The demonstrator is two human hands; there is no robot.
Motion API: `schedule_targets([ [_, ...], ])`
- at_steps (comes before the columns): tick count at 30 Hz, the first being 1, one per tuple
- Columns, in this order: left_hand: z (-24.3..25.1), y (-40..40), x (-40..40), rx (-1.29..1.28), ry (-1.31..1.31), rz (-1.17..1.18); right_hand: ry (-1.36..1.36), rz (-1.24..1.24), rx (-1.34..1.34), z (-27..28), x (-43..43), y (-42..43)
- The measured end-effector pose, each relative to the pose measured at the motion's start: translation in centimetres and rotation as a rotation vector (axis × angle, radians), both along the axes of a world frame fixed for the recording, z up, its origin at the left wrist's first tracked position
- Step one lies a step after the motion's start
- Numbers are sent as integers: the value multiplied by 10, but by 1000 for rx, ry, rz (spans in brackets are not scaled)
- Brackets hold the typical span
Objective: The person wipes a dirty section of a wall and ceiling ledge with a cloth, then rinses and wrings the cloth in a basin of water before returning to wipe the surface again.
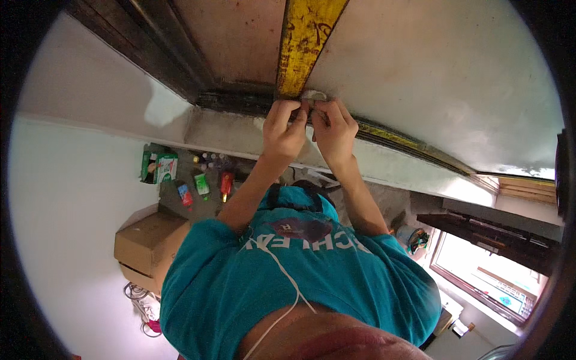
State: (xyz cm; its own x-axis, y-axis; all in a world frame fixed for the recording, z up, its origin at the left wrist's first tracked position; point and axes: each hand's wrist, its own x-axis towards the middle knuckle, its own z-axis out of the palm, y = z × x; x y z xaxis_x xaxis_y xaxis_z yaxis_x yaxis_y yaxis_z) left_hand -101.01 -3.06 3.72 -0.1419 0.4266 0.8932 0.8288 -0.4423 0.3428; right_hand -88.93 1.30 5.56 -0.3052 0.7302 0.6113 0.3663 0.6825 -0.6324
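Both my hands are raised to the dark metal rail along the edge of a large pale panel [427, 81]. My left hand [285, 128] has its thumb and fingertips pinched together just below the end of a worn yellow strip [303, 45] with dark marks. Close beside it, my right hand [334, 128] is pinched at a small whitish piece [314, 95] at the rail. The fingers hide most of what they touch, so whether either hand grips the piece cannot be told.
A white ledge [225, 130] runs below the rail. On the floor lie bottles and packages [202, 183], near a green and white carton [166, 168]. Cardboard boxes [148, 243] stand at left, a bucket [411, 238] at right, near a window [486, 279].
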Motion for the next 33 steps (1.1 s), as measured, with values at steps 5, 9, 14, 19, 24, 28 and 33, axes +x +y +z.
schedule_targets([
  [5, 7, -15, -9, 20, -64, 20, -4, -6, 62, 21, -5, -19],
  [9, 44, -14, -23, 136, -43, 169, 88, 50, 92, 63, -25, -22],
  [14, 36, 6, -33, 196, -23, 170, 93, 29, 192, 47, -38, -10],
  [19, 36, 6, -31, 178, -49, 111, 52, -12, 211, 51, -38, -8],
  [24, 53, 5, -32, 155, -78, 117, 115, -30, 168, 74, -44, -12],
  [28, 20, 0, -31, 94, -95, 107, 75, -27, 97, 47, -36, -16],
  [33, 14, -14, -37, 52, -148, 143, 82, 46, 140, 38, -38, -27],
])
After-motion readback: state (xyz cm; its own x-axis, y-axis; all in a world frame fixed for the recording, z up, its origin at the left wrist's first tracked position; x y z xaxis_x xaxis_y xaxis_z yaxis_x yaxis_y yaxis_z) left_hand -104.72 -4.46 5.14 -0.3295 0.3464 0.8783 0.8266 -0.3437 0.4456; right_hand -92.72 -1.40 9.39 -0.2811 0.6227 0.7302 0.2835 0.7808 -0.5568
